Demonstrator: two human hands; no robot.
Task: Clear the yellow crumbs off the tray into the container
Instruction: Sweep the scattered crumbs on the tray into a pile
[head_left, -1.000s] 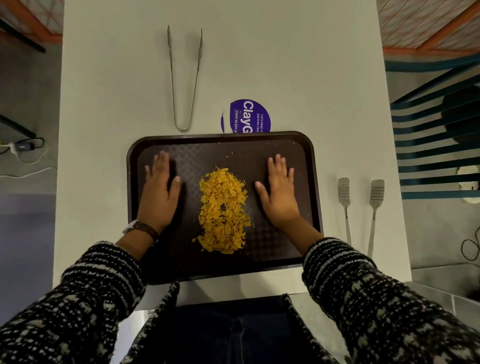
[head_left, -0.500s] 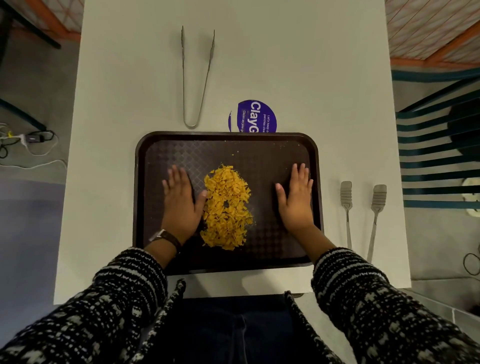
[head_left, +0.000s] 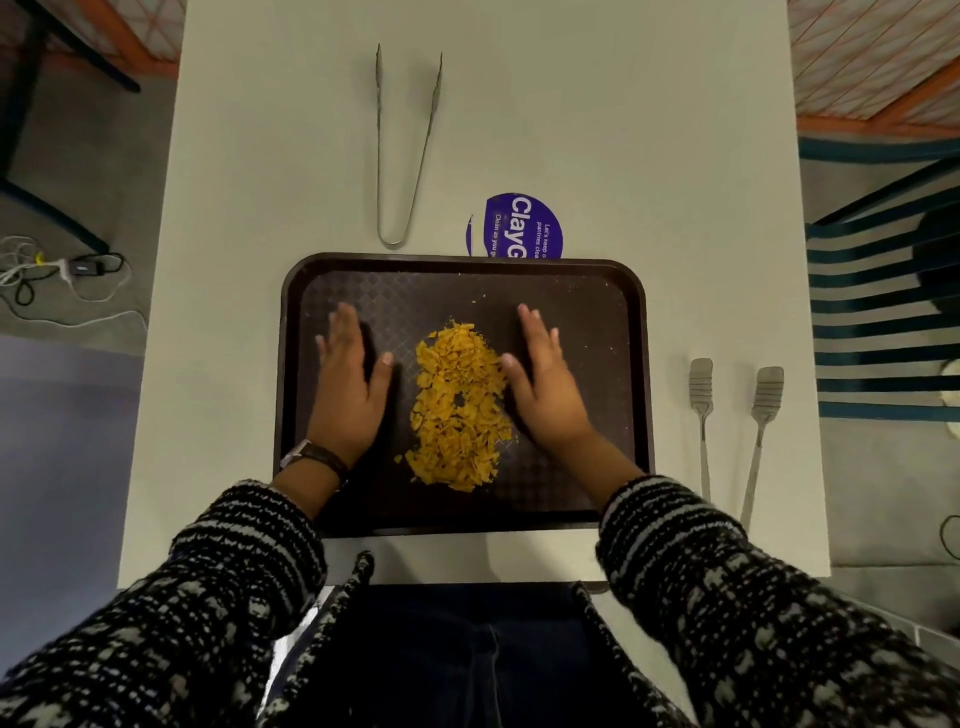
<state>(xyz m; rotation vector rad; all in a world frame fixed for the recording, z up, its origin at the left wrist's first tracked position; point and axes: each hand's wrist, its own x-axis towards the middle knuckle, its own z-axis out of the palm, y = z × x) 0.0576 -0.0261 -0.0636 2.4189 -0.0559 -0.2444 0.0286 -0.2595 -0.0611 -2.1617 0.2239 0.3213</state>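
heap of yellow flaky crumbs (head_left: 460, 408) mid dark brown plastic tray (head_left: 631, 364) on white surface (head_left: 649, 156) | left hand (head_left: 349, 392) flat, fingers straight, beside heap | right hand (head_left: 545, 384) flat, fingers straight, touching heap edge

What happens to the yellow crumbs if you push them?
Probably they slide loosely, not as one lump: the crumbs are many separate flakes. They look thin, so likely light and easy to crush. A few may scatter; some lie apart on the tray.

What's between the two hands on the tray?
Head view: the heap of yellow crumbs on the dark brown plastic tray. Bare tray separates it from the left hand; the right hand is at its edge.
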